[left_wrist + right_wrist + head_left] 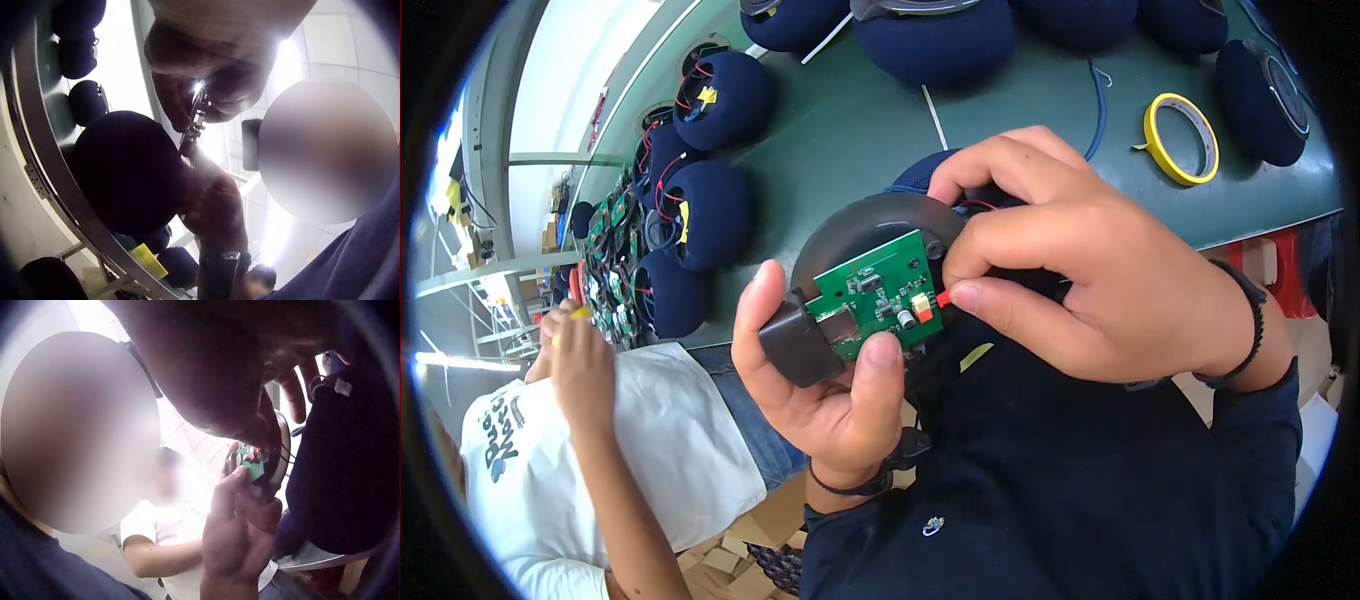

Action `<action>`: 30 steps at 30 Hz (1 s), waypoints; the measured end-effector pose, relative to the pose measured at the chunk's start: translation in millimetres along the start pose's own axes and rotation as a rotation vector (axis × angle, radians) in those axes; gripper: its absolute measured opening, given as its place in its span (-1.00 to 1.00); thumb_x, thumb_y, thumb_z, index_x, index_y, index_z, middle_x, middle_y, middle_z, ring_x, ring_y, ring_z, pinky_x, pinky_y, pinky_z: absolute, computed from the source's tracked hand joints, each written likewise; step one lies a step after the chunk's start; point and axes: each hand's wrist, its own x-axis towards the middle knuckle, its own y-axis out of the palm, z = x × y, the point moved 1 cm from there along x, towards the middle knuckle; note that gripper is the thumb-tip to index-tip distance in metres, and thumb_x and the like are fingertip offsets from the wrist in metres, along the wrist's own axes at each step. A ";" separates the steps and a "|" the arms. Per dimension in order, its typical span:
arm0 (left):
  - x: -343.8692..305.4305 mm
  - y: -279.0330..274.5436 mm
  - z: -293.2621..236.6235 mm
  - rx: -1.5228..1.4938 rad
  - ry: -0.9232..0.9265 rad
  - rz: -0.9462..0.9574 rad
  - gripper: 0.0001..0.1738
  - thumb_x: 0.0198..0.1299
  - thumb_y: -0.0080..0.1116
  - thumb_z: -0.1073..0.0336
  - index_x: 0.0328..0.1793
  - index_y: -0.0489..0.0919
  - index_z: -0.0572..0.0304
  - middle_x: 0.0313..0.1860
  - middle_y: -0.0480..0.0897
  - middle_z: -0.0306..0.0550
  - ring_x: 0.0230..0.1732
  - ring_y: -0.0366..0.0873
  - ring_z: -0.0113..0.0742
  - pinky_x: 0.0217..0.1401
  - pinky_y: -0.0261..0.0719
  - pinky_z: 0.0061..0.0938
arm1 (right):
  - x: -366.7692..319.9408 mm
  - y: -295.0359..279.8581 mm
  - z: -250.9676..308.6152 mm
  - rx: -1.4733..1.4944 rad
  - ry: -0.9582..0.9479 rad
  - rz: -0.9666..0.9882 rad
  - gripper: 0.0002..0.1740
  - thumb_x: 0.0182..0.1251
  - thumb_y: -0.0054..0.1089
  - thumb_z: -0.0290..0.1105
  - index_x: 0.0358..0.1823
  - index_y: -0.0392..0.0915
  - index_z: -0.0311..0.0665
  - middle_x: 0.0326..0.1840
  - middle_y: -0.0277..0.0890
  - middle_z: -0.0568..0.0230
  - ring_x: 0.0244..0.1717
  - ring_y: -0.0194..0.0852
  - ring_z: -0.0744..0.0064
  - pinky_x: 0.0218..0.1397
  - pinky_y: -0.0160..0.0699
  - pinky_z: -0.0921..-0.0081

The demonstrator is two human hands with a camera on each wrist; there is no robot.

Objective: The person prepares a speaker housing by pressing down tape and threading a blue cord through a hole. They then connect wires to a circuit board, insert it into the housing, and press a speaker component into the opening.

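Note:
My left hand (825, 415) holds a green circuit board (865, 285), its thumb on the lower edge and its fingers behind. A black block (800, 345) sits at the board's left end, against those fingers. With thumb and forefinger, my right hand (1100, 265) pinches a small red plug (943, 299) right at the white socket (920, 307) on the board's right edge. Behind the board is a dark round rim (840, 230). A large dark round body (350, 469) stands close by in the right wrist view, with thin wires near it.
Several navy fabric-covered round housings (715, 210) with red wires stand on the green table (820, 120) at left, more along the back. Yellow tape (1180, 140) lies at right. Circuit boards (605, 265) are heaped at far left, near another person in a white shirt (600, 440).

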 end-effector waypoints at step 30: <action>-12.1 13.0 4.3 0.002 -0.003 -0.082 -0.11 0.23 0.31 0.56 0.63 0.08 0.26 0.33 0.52 0.22 0.24 0.60 -0.13 0.33 0.60 -0.29 | -13.9 26.7 -0.5 0.119 0.061 -0.245 -0.94 0.36 0.32 -0.44 -0.25 0.64 -0.27 0.30 0.50 0.03 0.33 0.34 0.02 0.38 0.34 0.20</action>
